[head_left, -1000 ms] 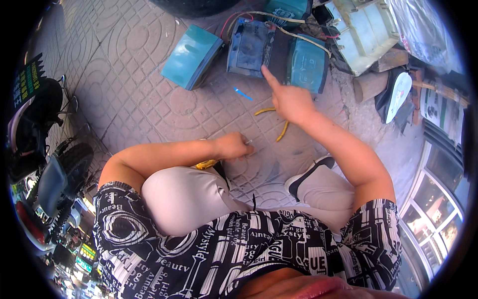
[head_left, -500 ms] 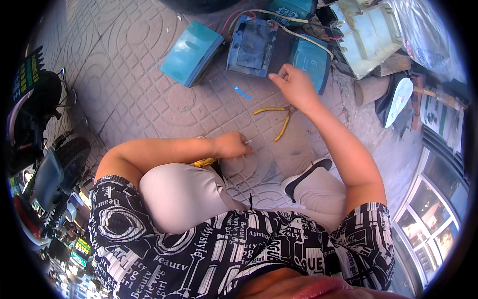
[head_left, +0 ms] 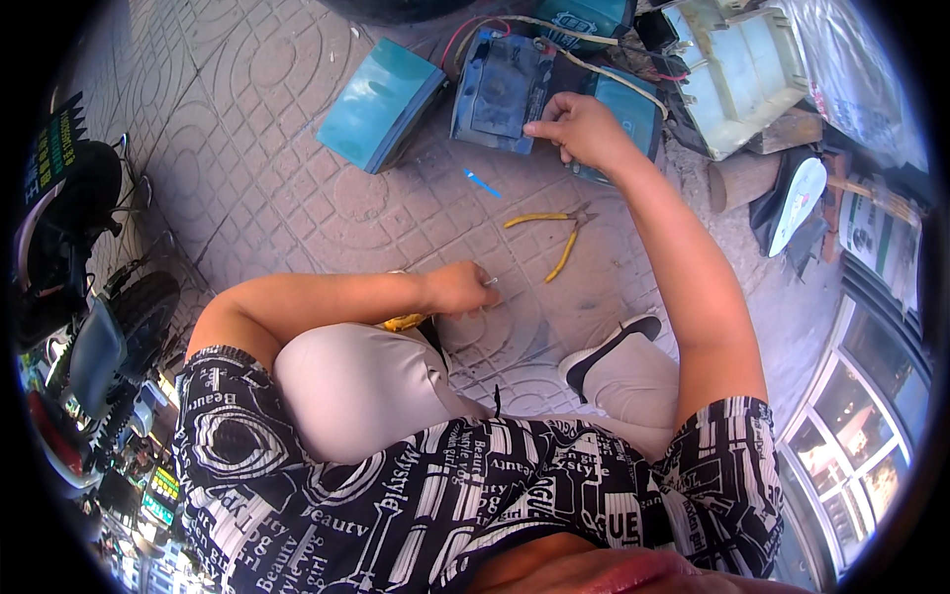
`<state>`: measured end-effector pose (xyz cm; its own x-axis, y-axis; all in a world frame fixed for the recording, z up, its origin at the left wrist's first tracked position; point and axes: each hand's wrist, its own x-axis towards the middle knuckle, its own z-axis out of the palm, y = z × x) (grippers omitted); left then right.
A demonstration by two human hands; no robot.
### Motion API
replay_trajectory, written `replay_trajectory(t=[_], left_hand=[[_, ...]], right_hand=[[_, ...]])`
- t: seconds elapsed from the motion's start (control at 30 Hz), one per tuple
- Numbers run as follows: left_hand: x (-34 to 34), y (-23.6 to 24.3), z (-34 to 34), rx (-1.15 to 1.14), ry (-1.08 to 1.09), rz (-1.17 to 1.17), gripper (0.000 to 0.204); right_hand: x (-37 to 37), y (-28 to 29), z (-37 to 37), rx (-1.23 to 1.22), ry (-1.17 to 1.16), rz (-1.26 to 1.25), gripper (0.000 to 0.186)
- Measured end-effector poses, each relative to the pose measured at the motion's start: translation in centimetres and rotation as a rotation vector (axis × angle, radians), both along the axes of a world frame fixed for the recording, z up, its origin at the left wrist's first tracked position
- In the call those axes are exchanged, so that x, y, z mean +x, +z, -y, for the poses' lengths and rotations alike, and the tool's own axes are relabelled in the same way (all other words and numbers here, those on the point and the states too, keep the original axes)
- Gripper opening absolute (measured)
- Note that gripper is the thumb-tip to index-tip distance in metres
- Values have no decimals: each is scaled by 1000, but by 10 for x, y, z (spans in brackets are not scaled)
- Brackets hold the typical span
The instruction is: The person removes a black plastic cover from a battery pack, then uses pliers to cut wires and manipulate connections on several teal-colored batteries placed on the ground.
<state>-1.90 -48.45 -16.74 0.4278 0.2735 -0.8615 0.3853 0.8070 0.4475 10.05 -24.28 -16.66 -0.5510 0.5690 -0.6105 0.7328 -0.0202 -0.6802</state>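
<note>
My left hand (head_left: 462,288) is curled low over the paving, holding a small pale object too small to name. My right hand (head_left: 579,132) has fingers bent in a pinch at the lower right corner of a dark grimy battery (head_left: 495,84); whether it grips anything is hidden. Wires run over that battery to teal batteries behind it (head_left: 584,20) and right of it (head_left: 623,99). A separate teal battery (head_left: 379,99) lies to the left. Yellow-handled pliers (head_left: 559,228) lie spread open below my right hand, near a thin blue strip (head_left: 480,181).
An open pale plastic casing (head_left: 732,69), wooden blocks (head_left: 740,183) and a white-topped dark item (head_left: 795,198) crowd the right, beside a window (head_left: 856,396). Parked scooters (head_left: 89,337) line the left. A dark round object (head_left: 386,10) sits at the top.
My right hand has gone from pointing at the battery to curled fingers, dipping back and then reaching up to its corner. My left hand has barely moved.
</note>
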Motion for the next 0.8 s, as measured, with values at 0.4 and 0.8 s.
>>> replay_trajectory(t=[0.4,0.8], left_hand=[[0,6,-1,11,-19,-18,40],[4,1,3,-33,-35,-38,38]], right_hand=[[-2,4,1,-142,-109,28,21],[-1,2,6,-102,-115,-10,23]])
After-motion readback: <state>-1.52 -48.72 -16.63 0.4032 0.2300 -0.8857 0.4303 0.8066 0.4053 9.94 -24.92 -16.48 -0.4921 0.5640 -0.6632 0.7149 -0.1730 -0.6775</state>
